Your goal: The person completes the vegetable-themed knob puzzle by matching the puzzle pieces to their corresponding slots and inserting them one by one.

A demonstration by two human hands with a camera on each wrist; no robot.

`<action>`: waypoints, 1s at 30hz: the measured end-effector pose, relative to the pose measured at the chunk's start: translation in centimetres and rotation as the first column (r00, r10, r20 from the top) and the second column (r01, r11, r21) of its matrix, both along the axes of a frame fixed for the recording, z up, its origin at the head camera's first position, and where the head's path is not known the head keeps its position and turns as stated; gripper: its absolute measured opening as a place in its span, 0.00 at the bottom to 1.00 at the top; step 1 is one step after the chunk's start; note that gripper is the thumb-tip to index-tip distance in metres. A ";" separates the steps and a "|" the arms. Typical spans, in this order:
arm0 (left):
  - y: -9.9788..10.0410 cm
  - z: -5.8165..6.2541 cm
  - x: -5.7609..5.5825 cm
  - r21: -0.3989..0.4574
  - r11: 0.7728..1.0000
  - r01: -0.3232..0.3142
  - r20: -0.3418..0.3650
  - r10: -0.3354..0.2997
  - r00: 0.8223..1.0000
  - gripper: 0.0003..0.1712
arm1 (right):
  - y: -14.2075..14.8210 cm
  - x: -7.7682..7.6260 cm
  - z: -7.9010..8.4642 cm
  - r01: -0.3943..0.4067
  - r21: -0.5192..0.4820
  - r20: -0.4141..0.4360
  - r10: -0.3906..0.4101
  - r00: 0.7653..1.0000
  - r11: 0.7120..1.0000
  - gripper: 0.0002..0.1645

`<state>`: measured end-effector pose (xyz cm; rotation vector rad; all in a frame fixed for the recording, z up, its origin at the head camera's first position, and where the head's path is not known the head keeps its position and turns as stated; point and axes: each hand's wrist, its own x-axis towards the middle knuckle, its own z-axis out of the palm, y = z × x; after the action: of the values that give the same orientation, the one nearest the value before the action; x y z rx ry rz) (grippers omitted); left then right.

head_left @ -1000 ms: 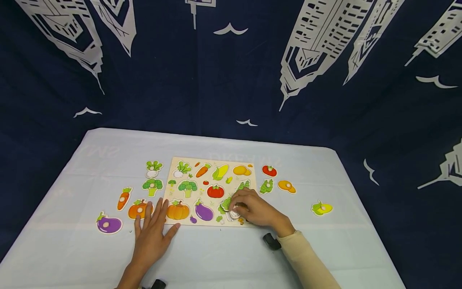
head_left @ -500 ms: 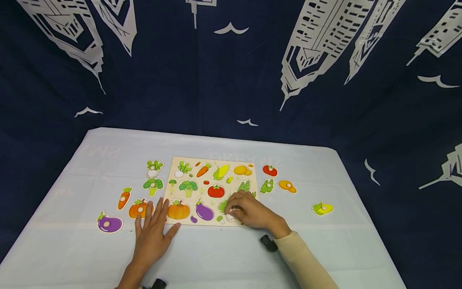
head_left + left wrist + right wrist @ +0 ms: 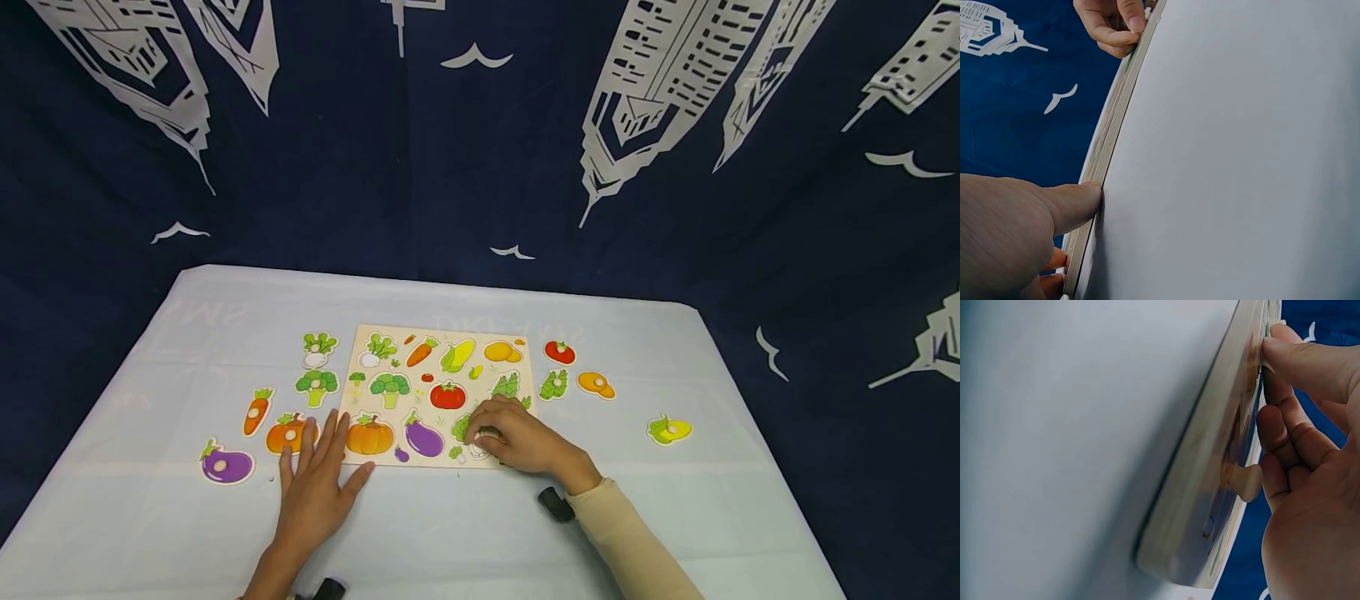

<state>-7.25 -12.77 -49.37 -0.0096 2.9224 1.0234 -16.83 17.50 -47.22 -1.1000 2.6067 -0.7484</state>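
Observation:
A wooden vegetable puzzle board (image 3: 420,375) lies on the table. My left hand (image 3: 315,492) rests at its left front corner, fingers spread and straight, fingertips beside the pumpkin piece (image 3: 285,433). In the left wrist view, the thumb (image 3: 1079,203) lies against the board's front edge. My right hand (image 3: 528,437) is over the board's right front corner, thumb and forefinger pinching a green-and-white leafy vegetable puzzle piece (image 3: 461,428); the hand mostly hides it. A round wooden knob (image 3: 1245,482) stands up from the board below the curled fingers in the right wrist view.
Left of the board lie turnip (image 3: 318,348), broccoli (image 3: 317,387), carrot (image 3: 257,412) and eggplant (image 3: 227,465) pieces. To its right are tomato (image 3: 560,353), green bud-like vegetable (image 3: 553,384), potato (image 3: 596,385) and corn (image 3: 669,430) pieces. A dark blue printed cloth (image 3: 450,167) hangs behind the table.
The right hand has shifted slightly left over the board's front right corner, and its pinched piece has come lower against the board. The left hand keeps its place.

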 end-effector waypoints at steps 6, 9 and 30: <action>0.0 0.1 0.0 0.002 1.000 0.005 0.005 -0.005 1.000 0.49 | 0.0 0.1 0.3 0.014 0.007 0.007 -0.014 1.000 1.000 0.08; 0.0 0.2 0.0 0.012 1.000 0.005 0.006 -0.005 1.000 0.49 | 0.0 0.1 0.6 0.030 0.011 0.027 -0.030 0.999 0.999 0.10; -0.1 0.1 0.1 0.016 1.000 0.003 0.002 -0.003 1.000 0.49 | 2.6 -0.9 1.7 0.166 -0.050 0.059 -0.163 0.985 0.985 0.11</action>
<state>-7.20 -12.90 -49.23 -0.0061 2.9113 1.0449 -17.72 20.07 -45.53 -0.8718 2.6694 -0.8769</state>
